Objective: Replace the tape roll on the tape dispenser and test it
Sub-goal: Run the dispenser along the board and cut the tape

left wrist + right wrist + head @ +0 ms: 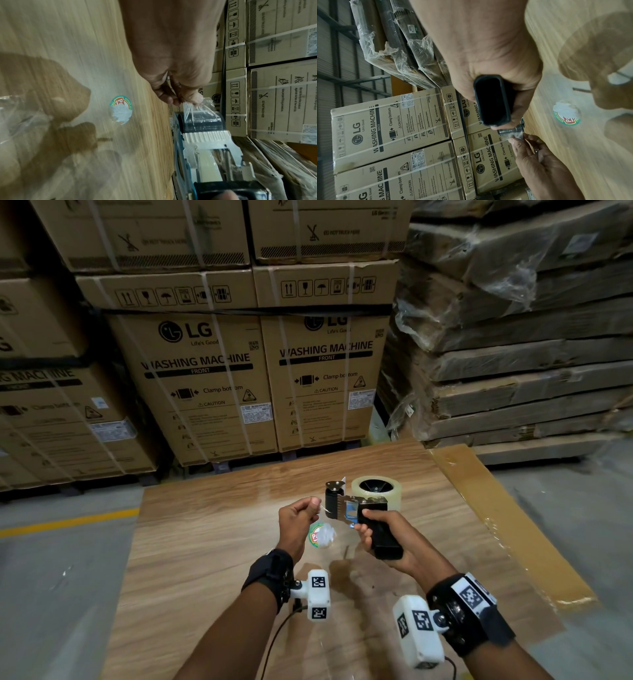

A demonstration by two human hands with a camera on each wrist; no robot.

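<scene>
Both hands are busy above the desk (212,542): my right hand (380,537) is wrapped round the black handle of the tape dispenser (356,508), and my left hand (298,520) pinches the free end of the clear tape (197,109) drawn over the roller. The tape roll (376,491) sits on the dispenser's far side. I judge the film thin, sticky and quick to crumple, so I'd hold it by the very edge, taut, away from the serrated blade (205,136).
</scene>
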